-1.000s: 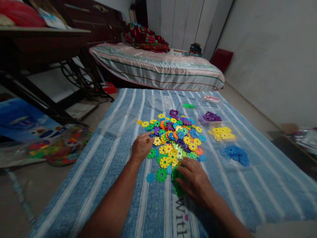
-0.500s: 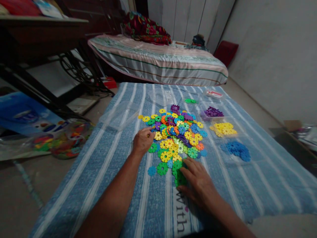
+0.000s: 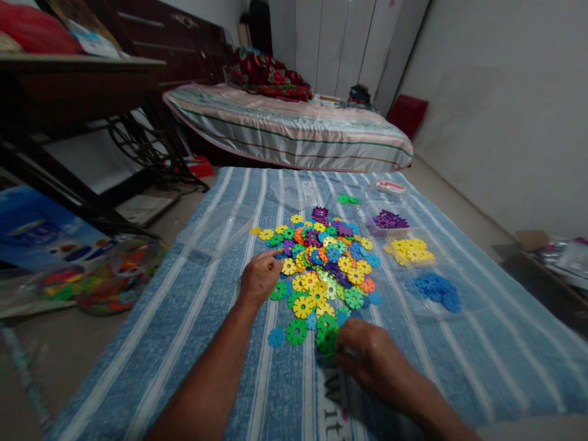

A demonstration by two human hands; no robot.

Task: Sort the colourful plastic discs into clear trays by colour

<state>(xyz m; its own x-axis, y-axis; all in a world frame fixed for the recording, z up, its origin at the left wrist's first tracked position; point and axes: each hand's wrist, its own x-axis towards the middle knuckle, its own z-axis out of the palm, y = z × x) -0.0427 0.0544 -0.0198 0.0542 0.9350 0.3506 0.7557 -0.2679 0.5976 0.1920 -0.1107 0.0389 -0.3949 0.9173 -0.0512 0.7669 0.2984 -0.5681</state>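
A loose heap of flower-shaped plastic discs (image 3: 318,293) in yellow, green, blue, purple and orange lies before me on the striped cloth. At the heap's left edge is my left hand (image 3: 261,277), its thumb and fingers pressed together; whatever sits between them is too small to make out. My right hand (image 3: 370,348) is curled at the near side of the heap. Its fingers close at the edge of a green notched disc (image 3: 327,337), partly covering it. Close by lie another green disc (image 3: 296,331) and a blue disc (image 3: 276,337).
To the right stand clear boxes with purple discs (image 3: 389,219), yellow discs (image 3: 413,250) and blue discs (image 3: 436,291). Farther back are green discs (image 3: 349,199). A clear plastic container (image 3: 220,226) lies left. Beyond is a bed (image 3: 294,138); a sewing-machine table (image 3: 82,70) stands left.
My right hand's fingers have curled in from a more spread pose, beside the green discs. My left hand stays at the heap's left edge. The view has tilted up slightly.
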